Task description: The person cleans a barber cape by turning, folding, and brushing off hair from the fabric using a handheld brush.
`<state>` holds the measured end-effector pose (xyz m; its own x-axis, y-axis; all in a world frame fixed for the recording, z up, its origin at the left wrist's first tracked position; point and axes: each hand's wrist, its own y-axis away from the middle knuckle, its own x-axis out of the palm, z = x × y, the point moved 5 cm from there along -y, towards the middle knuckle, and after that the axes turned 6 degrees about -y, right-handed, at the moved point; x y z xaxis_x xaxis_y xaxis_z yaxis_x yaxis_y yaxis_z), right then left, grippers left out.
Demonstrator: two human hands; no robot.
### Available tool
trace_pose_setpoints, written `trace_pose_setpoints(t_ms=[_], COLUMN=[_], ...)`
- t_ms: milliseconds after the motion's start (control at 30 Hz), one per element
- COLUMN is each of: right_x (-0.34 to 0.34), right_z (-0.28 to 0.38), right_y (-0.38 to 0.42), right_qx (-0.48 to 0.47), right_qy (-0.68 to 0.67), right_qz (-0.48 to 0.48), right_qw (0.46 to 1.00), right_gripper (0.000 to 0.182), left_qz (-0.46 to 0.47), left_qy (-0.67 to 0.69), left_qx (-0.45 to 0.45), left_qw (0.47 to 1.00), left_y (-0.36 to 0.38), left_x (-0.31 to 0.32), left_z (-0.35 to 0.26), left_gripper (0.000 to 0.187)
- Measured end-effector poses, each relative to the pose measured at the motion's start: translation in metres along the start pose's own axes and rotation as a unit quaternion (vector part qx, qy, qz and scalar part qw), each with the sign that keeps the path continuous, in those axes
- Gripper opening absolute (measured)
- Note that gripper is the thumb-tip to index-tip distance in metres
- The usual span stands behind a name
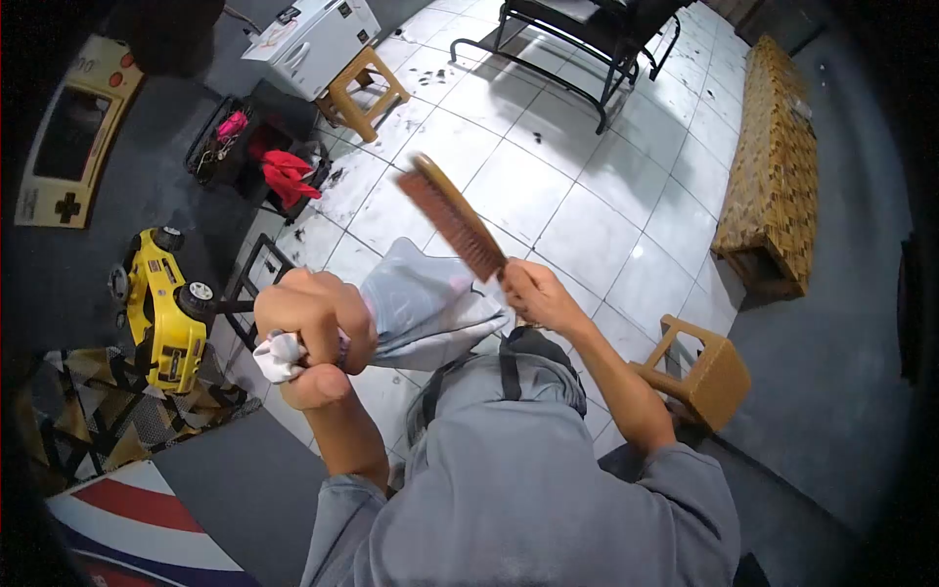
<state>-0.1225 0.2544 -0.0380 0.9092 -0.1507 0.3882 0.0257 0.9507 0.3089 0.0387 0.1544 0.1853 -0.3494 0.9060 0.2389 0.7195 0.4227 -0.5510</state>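
My left hand [318,328] is closed in a fist around one bunched end of a pale cloth [421,303], and a white knot of it pokes out below the fingers. The rest of the cloth, light grey-blue with pinkish patches, stretches to the right in front of my body. In my right hand [540,295] is a wooden brush [452,217] with reddish-brown bristles, gripped at its lower end. The brush slants up and to the left, bristles facing down-left, above the cloth.
White floor tiles [489,181] carry scattered dark tufts. At left are a yellow toy car [166,308], a black crate with a red cloth [287,178], and a white box [313,44] on a stool [364,95]. A woven bench [773,166] and small stool [699,377] stand right; a black chair frame [587,83] is ahead.
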Motion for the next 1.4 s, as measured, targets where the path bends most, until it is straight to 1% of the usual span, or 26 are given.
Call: trace_pose_setpoints(t_ms=[33,67,100,167,233,267,333,367,400,467,567,600,667,700,733,767,833,867,900,967,1033,1100,1133,1200,1267,1400], right_x=[0.031,0.05,0.061,0.071,0.048,0.025,-0.046,-0.067,-0.086,-0.118,-0.125,-0.118,-0.078,-0.047,-0.019,0.002,0.042,0.061,0.066,0.087,0.066,0.025,0.002,-0.049,-0.087,-0.116], right_z=[0.033,0.048,0.054,0.037,-0.006,-0.035,-0.142,-0.147,-0.15,-0.176,-0.159,-0.14,-0.071,-0.034,0.001,0.019,0.037,0.05,0.037,0.03,-0.027,-0.096,-0.118,-0.169,-0.192,-0.182], right_y=[0.007,0.012,0.014,0.008,-0.008,-0.014,-0.027,-0.014,0.001,0.014,0.008,0.0,-0.01,-0.005,-0.002,0.004,0.019,0.024,0.023,0.015,-0.007,-0.024,-0.02,-0.013,-0.006,-0.015], right_qx=[-0.055,-0.054,-0.028,0.025,0.018,0.0,0.11,0.137,0.16,0.206,0.162,0.11,-0.017,-0.07,-0.123,-0.118,-0.127,-0.235,-0.231,-0.292,-0.206,-0.109,-0.006,0.076,0.173,0.156], right_qy=[-0.006,-0.059,-0.033,-0.022,0.194,0.322,0.461,0.538,0.608,0.619,0.571,0.543,0.411,0.314,0.212,0.141,-0.004,0.061,0.15,0.136,0.312,0.507,0.545,0.566,0.58,0.558], right_qz=[0.013,0.067,0.112,0.179,0.137,0.111,0.095,0.017,-0.061,-0.072,-0.161,-0.176,-0.173,-0.173,-0.171,-0.139,-0.044,-0.047,-0.024,-0.011,-0.027,-0.016,-0.013,-0.062,-0.049,-0.131], right_qw=[0.998,0.995,0.993,0.983,0.971,0.94,0.875,0.832,0.775,0.754,0.789,0.814,0.895,0.931,0.954,0.973,0.991,0.969,0.961,0.946,0.927,0.855,0.838,0.819,0.794,0.805], right_gripper=[0.037,0.035,0.027,0.029,0.038,0.042,0.048,0.049,0.05,0.051,0.051,0.051,0.051,0.05,0.048,0.049,0.05,0.047,0.045,0.04,0.037,0.038,0.043,0.045,0.048,0.051], left_qz=[0.026,0.052,0.078,0.124,0.073,0.083,0.043,0.022,0.008,-0.019,-0.043,-0.059,-0.127,-0.134,-0.14,-0.146,-0.175,-0.181,-0.189,-0.225,-0.253,-0.275,-0.315,-0.32,-0.326,-0.346], left_qy=[0.008,0.015,0.022,0.066,0.08,0.109,0.151,0.172,0.168,0.159,0.134,0.127,0.058,0.023,-0.029,-0.08,-0.129,-0.138,-0.147,-0.203,-0.202,-0.145,-0.137,-0.082,-0.049,-0.159], left_qx=[0.002,0.004,0.008,0.038,0.059,0.074,0.099,0.112,0.107,0.095,0.075,0.068,0.065,0.015,0.042,0.069,0.064,0.091,0.119,0.131,0.152,0.183,0.199,0.187,0.183,0.17], left_qw=[1.0,0.999,0.997,0.989,0.992,0.988,0.983,0.978,0.98,0.983,0.987,0.988,0.988,0.991,0.989,0.984,0.974,0.969,0.964,0.944,0.934,0.933,0.918,0.925,0.926,0.909], left_y=[-0.002,-0.004,-0.006,-0.008,-0.002,0.0,0.002,0.005,0.008,0.013,0.011,0.009,0.005,0.005,0.001,-0.005,-0.012,-0.016,-0.018,-0.019,-0.017,-0.012,-0.011,-0.003,0.003,0.004], left_x=[0.003,0.006,0.009,0.01,0.004,-0.001,-0.005,-0.007,-0.008,-0.012,-0.011,-0.011,-0.009,-0.007,-0.007,-0.006,-0.002,-0.002,0.0,0.005,0.003,-0.005,-0.006,-0.015,-0.023,-0.02], left_z=[0.001,0.001,0.0,-0.008,-0.02,-0.026,-0.033,-0.035,-0.035,-0.031,-0.023,-0.018,-0.008,-0.006,-0.004,0.0,0.005,0.007,0.007,-0.001,-0.01,-0.019,-0.025,-0.025,-0.023,-0.024], left_gripper=[0.045,0.045,0.045,0.047,0.047,0.046,0.044,0.044,0.043,0.041,0.033,0.031,0.03,0.032,0.032,0.032,0.035,0.031,0.029,0.025,0.027,0.031,0.032,0.035,0.039,0.045])
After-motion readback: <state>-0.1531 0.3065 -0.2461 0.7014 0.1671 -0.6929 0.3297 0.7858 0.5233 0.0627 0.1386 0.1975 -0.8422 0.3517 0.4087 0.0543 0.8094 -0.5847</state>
